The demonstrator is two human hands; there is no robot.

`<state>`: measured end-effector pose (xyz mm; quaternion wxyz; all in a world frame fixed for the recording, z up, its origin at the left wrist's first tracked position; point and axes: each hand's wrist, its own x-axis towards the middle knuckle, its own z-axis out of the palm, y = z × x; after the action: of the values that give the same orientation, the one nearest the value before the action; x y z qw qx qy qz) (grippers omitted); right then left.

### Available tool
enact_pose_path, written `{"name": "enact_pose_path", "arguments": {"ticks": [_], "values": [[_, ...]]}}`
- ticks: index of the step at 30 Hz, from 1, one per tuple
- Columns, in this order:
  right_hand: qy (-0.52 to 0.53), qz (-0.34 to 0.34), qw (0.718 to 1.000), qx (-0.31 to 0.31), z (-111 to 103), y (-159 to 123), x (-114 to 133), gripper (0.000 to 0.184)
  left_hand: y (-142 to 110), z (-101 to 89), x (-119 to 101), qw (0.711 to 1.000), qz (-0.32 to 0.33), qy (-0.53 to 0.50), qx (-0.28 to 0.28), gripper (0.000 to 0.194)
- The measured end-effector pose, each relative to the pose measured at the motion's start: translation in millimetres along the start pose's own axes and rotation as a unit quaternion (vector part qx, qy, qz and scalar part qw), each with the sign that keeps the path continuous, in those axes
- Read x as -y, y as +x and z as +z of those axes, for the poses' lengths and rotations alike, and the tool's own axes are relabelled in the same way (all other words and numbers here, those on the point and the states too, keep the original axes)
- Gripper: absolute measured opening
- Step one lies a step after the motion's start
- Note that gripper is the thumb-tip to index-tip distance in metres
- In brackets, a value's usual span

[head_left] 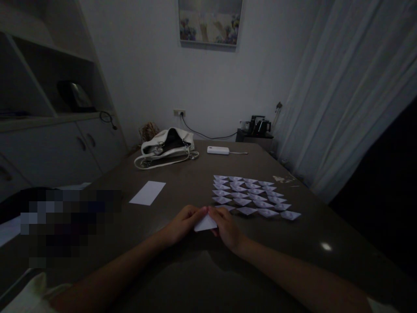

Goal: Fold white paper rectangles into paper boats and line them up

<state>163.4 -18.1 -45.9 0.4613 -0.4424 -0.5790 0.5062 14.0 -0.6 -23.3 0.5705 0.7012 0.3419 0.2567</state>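
Between both hands, a small piece of folded white paper (205,223) is held up just above the dark table. My left hand (185,221) grips its left side, with the thumb on top near the upper edge. My right hand (227,226) pinches the right side, its thumb meeting the left one and some fingers curled underneath. Right beyond my right hand stand several rows of small white folded paper boats (257,198). A flat white sheet of paper (148,193) lies to the left, beyond my left hand.
A white handbag (167,148) lies open at the far left of the table (182,182). Near the back sits a white power bank (218,150) with a short cable. Some scraps (284,178) lie near the right edge. A blurred patch covers part of the left side.
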Motion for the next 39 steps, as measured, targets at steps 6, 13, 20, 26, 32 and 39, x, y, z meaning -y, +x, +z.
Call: {"name": "enact_pose_path", "arguments": {"ticks": [6, 13, 20, 26, 32, 39], "values": [[0.006, 0.015, 1.0, -0.011, 1, 0, 1, 0.049, -1, 1.0, -1, 1.0, -0.012, 0.003, -0.016, 0.062], [0.01, 0.001, 1.0, -0.015, 0, 0, -6, 0.052, 3, -0.4, 2, 0.998, -0.006, -0.016, -0.056, 0.062], [-0.036, -0.05, 0.998, 0.024, -2, 0, 1, 0.057, 11, -3.1, 10, 0.989, 0.003, -0.068, -0.129, 0.058], [-0.036, -0.052, 0.998, 0.021, -1, -2, 2, 0.057, 8, -2.2, 7, 0.991, -0.006, -0.053, -0.123, 0.059], [-0.022, -0.044, 0.999, 0.002, -2, -1, 1, 0.055, 7, -2.0, 5, 0.991, -0.025, -0.045, -0.121, 0.06], [0.023, -0.082, 0.996, 0.033, -1, -5, 7, 0.045, 8, -2.2, 5, 0.991, 0.003, -0.039, -0.124, 0.056]]}}
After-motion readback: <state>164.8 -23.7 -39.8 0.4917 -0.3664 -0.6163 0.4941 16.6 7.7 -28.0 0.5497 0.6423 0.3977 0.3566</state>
